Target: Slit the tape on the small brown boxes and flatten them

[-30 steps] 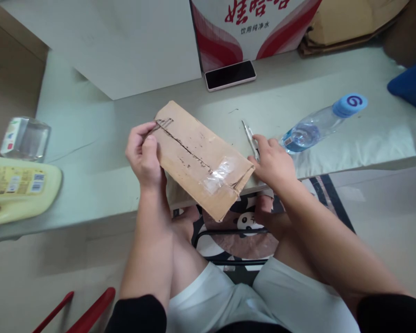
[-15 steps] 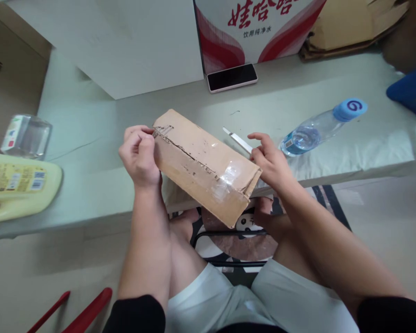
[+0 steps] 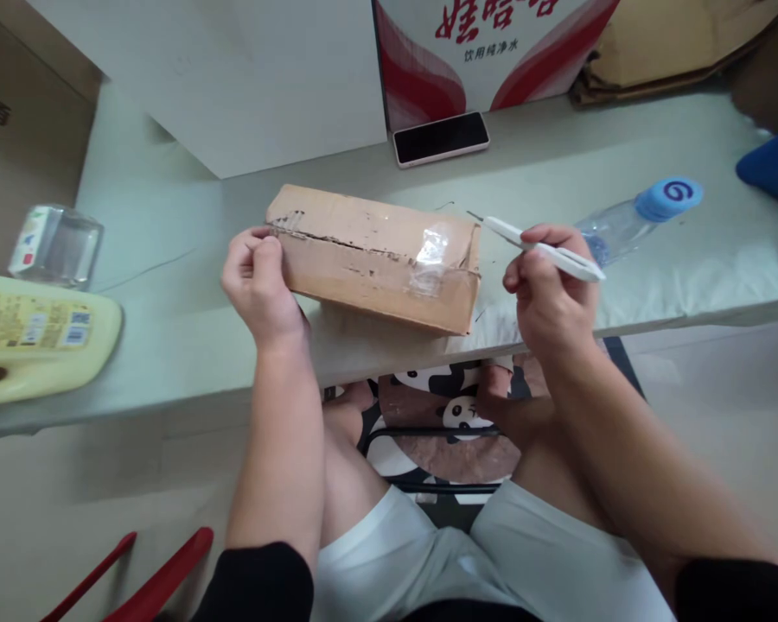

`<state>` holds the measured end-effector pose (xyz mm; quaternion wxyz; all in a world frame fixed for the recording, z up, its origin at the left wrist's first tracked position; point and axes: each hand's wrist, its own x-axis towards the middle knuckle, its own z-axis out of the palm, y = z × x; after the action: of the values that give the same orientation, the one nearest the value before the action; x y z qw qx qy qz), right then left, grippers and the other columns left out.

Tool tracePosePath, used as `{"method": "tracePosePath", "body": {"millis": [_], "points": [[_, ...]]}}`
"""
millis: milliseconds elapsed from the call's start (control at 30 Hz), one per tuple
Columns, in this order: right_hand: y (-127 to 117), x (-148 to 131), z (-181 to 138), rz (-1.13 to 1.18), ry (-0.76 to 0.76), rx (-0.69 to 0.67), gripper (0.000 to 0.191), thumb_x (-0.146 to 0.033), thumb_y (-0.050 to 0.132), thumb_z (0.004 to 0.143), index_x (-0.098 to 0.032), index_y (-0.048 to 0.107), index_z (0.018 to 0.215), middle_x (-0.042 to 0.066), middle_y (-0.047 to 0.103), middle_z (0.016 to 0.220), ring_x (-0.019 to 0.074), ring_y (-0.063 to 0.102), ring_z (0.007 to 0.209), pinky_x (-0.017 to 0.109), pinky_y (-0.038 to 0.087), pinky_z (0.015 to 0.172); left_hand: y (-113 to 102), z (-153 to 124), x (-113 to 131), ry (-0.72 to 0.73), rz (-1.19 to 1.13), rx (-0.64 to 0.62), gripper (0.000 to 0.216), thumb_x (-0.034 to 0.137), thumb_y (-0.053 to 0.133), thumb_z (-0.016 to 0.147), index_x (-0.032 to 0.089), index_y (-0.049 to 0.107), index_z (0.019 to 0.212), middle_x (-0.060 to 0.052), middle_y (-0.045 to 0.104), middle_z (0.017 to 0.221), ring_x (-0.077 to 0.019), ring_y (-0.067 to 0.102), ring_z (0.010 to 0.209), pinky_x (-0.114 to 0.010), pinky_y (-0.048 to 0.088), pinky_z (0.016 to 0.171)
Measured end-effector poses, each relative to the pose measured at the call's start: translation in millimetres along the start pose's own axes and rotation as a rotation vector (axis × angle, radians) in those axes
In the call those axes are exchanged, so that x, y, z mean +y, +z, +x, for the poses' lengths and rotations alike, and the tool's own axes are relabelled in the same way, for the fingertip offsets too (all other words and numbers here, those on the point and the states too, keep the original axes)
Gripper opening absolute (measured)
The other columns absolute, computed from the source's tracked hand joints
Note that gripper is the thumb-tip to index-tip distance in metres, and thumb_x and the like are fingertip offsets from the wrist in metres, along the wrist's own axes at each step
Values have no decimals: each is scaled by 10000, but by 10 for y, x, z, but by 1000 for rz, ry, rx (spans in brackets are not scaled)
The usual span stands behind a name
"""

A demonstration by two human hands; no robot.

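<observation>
The left hand [image 3: 263,285] is closed on one end of the box [image 3: 376,259], which reaches from it toward the right hand [image 3: 551,298], over the counter [image 3: 188,328]. The right, fingers curled, grips a white tool [image 3: 506,229]; just beyond it is a bottle [image 3: 667,200].

A table covered in pale green cloth [image 3: 162,337] stretches before me. Near its front edge sit a pale yellow plastic jug [image 3: 58,345], left, and a clear, blue-capped plastic bottle [image 3: 630,226], right. Farther from that edge, a flat, black-screened phone [image 3: 442,139] lies at the foot of a red-and-white printed carton [image 3: 486,82], beside a large, plain white box [image 3: 252,78].
</observation>
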<state>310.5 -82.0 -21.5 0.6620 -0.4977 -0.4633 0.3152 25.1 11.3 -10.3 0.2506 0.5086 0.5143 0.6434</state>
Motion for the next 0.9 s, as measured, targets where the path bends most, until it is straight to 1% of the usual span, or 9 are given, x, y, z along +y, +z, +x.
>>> {"method": "tracePosePath", "body": {"millis": [67,167,233,333,367,533,633,800,900], "points": [[20,-26,23,62,-12,97,234,-482,649,916,-251,656,952,-46,438,637,83,469,546,250,389,532,71,-54,71,25,-52,0,408,400,680,725,203,332,643,-48,489,834,-180,489,817,-361,396,814],[38,-115,76,166,-44,225,235,-467,631,912,-239,679,888,-55,406,559,81,421,486,241,334,472,146,-135,123,49,-10,-83,501,535,737,747,216,363,645,-45,530,834,-192,495,794,-360,416,766],[33,-203,113,222,-107,342,256,-439,586,931,-223,686,836,-63,382,503,78,382,436,241,312,439,177,-181,127,80,12,-121,527,596,742,767,228,383,649,-51,553,850,-213,514,817,-375,429,772],[5,-361,143,287,-180,478,346,-411,515,969,-200,665,739,-78,335,419,74,345,357,239,274,373,214,-233,126,106,-20,-182,486,578,746,803,238,429,661,-55,575,870,-223,537,841,-389,437,803],[-5,-413,142,303,-189,491,368,-411,508,976,-199,649,711,-84,321,403,72,339,337,236,260,352,226,-246,130,106,-31,-195,466,558,746,813,239,440,666,-52,577,869,-218,535,830,-387,435,798],[24,-580,73,290,-195,409,390,-442,540,964,-216,592,650,-100,327,379,62,309,284,227,266,286,267,-279,172,109,-22,-194,424,495,732,831,233,432,683,-36,565,859,-199,520,785,-368,428,756],[80,-577,17,188,-212,406,387,-441,517,960,-218,613,658,-94,361,374,65,337,283,223,243,273,269,-277,178,107,-19,-199,428,498,724,840,235,424,684,-35,556,848,-200,514,773,-371,427,747],[118,-556,-21,71,-216,393,386,-406,482,973,-208,636,679,-83,380,375,71,393,298,218,294,295,268,-262,153,97,-27,-207,454,553,741,821,246,442,671,-53,569,859,-215,529,799,-392,431,758],[125,-578,-18,29,-183,402,388,-401,484,979,-208,617,669,-87,369,378,63,392,299,209,304,312,275,-264,157,98,-57,-199,452,541,758,812,248,449,663,-58,573,851,-217,519,787,-396,415,750]]}}
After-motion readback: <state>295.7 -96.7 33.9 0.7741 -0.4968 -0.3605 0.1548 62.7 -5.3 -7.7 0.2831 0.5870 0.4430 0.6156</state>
